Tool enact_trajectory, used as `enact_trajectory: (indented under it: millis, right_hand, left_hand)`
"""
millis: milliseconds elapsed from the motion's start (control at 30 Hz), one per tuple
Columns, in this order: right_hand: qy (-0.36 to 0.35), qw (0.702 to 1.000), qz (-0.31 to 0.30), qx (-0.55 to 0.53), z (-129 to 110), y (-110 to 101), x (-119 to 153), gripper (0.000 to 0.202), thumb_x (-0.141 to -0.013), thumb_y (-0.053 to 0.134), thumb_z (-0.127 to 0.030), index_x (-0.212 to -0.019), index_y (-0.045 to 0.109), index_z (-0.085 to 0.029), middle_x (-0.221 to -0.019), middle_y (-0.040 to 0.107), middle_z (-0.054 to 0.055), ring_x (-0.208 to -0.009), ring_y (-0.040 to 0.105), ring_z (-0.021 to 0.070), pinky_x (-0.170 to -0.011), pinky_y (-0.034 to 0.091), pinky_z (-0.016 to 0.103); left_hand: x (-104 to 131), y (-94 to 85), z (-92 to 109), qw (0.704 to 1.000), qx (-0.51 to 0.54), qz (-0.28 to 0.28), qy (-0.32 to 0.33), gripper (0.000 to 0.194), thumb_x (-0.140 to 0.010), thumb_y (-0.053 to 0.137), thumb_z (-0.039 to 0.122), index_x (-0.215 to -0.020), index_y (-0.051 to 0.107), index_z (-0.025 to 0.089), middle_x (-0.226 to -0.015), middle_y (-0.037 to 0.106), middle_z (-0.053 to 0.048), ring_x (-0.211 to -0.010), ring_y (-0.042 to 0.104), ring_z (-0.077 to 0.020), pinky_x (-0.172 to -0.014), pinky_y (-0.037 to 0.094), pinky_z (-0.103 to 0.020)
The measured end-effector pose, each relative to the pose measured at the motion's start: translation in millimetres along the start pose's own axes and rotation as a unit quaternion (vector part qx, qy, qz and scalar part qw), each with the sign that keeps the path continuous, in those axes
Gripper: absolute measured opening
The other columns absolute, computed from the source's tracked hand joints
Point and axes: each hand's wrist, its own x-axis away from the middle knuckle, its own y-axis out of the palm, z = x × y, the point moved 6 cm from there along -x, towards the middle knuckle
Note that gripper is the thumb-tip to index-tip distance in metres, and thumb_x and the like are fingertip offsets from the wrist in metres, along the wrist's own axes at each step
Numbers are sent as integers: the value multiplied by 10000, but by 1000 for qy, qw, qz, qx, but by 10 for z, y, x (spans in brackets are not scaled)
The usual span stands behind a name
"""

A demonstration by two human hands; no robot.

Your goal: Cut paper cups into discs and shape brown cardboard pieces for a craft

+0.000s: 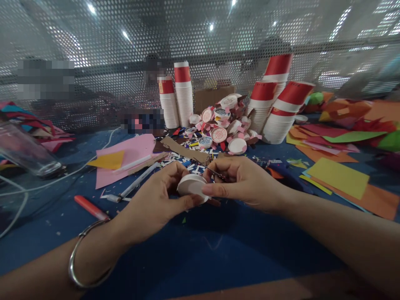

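Note:
A shallow round white paper cup bottom is held low above the blue table. My left hand is closed around its left side, thumb along the near edge. From the other side, my right hand is closed at its right edge, with the thumb pressing on the white rim. A thin dark strip shows between the right fingers; its kind is hard to make out. Just beyond my hands lies a heap of similar cup bottoms with pink and brown paper pieces stuck on and grid patterns on some.
Stacked red-and-white paper cups stand behind, with more stacks at right. Coloured paper lies right, pink paper left. A red-handled tool, a glue gun-like stick, a clear glass and a white cable are left.

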Motion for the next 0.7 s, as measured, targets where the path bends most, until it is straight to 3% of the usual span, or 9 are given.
enact_trajectory:
  millis: [167, 333, 533, 700]
  right_hand:
    - [-27, 996, -11, 83, -40, 9, 8, 359, -766, 867, -409, -894, 656, -148, -637, 546, -56, -568, 437, 85, -517, 302, 223]
    - [-71, 986, -14, 149, -98, 15, 37, 271, -807, 831, -354, -889, 674, -149, -736, 552, -35, -634, 447, 93, -551, 341, 215]
    - [-78, 983, -34, 160, -153, 45, 69, 260, -847, 794, -380, -876, 673, -152, -785, 573, -12, -686, 480, 115, -580, 366, 224]
    - [-60, 991, -88, 79, -135, 114, 94, 232, -844, 816, -328, -944, 693, -158, -806, 625, -21, -685, 508, 104, -613, 395, 213]
  left_hand:
    - [38, -22, 91, 985, -162, -6, 53, 215, -865, 754, 349, -941, 629, 192, -900, 676, -26, -808, 613, -189, -690, 479, -292]
    - [91, -59, 119, 979, -186, -43, 69, 235, -933, 675, 426, -912, 703, 194, -870, 693, -35, -768, 615, -180, -666, 480, -274]
    - [82, -63, 63, 991, -32, -134, 0, 287, -900, 715, 443, -1067, 730, 211, -988, 728, -76, -841, 664, -211, -708, 531, -292]
    - [79, -56, 39, 975, 54, -209, -61, 286, -862, 750, 450, -975, 682, 196, -989, 704, -84, -905, 669, -236, -753, 547, -313]
